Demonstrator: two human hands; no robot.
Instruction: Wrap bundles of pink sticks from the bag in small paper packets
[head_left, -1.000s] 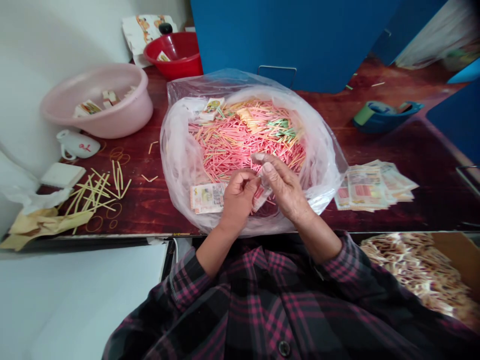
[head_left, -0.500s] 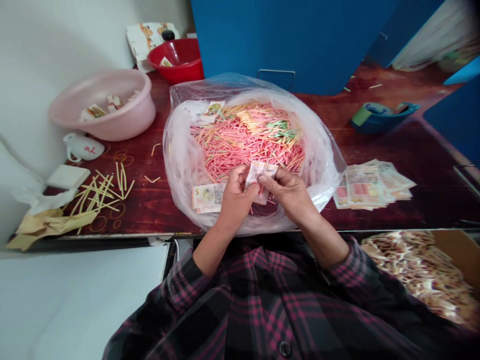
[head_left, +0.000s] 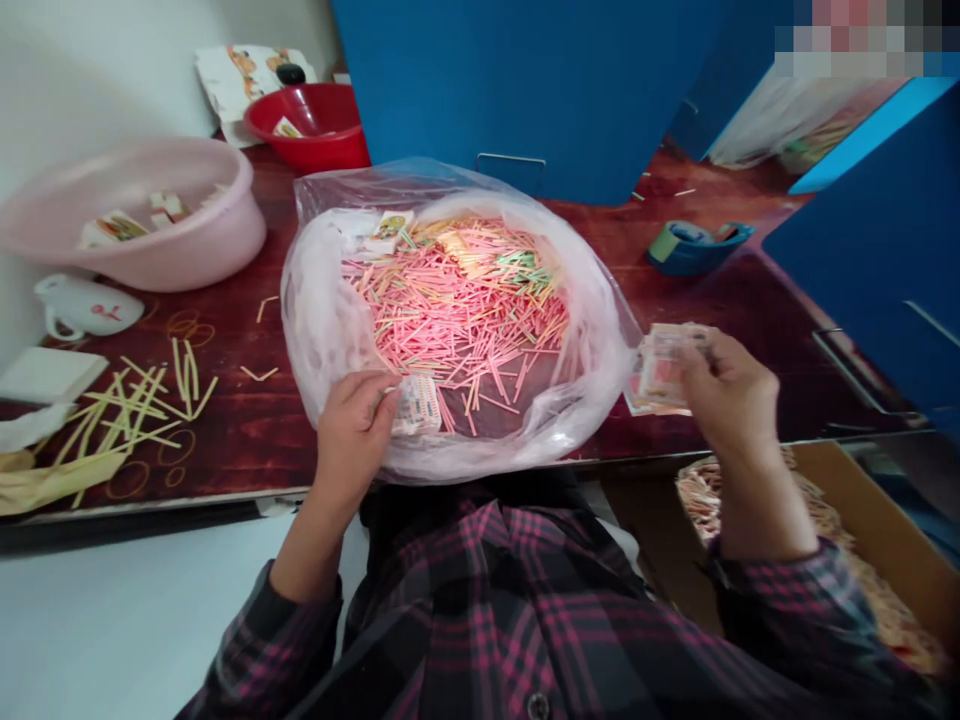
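Observation:
In the head view my left hand (head_left: 356, 425) is closed at the front left rim of a clear plastic bag, its thumb and fingers pinching small printed packets (head_left: 418, 405). Out to the right, beyond the bag, my right hand (head_left: 731, 390) is slightly blurred and closed on a printed packet (head_left: 664, 365). That packet lies over a pile of similar ones, so its edge is hard to tell from theirs. Between my hands the bag (head_left: 592, 400) lies open, full of short thin sticks (head_left: 465, 290), mostly pink with some yellow and green.
On the left are a pink basin (head_left: 240, 225), a white mug (head_left: 97, 305), loose yellow strips (head_left: 139, 410) and rubber bands. Behind stand a red basin (head_left: 322, 150) and a blue panel (head_left: 487, 90). A blue basket (head_left: 694, 250) is back right; below, a carton (head_left: 862, 500) holds many packets.
My hands have parted: the right carried a packet from the bag's front to the pile at right, while the left moved to the packets at the front left. The view has shifted right.

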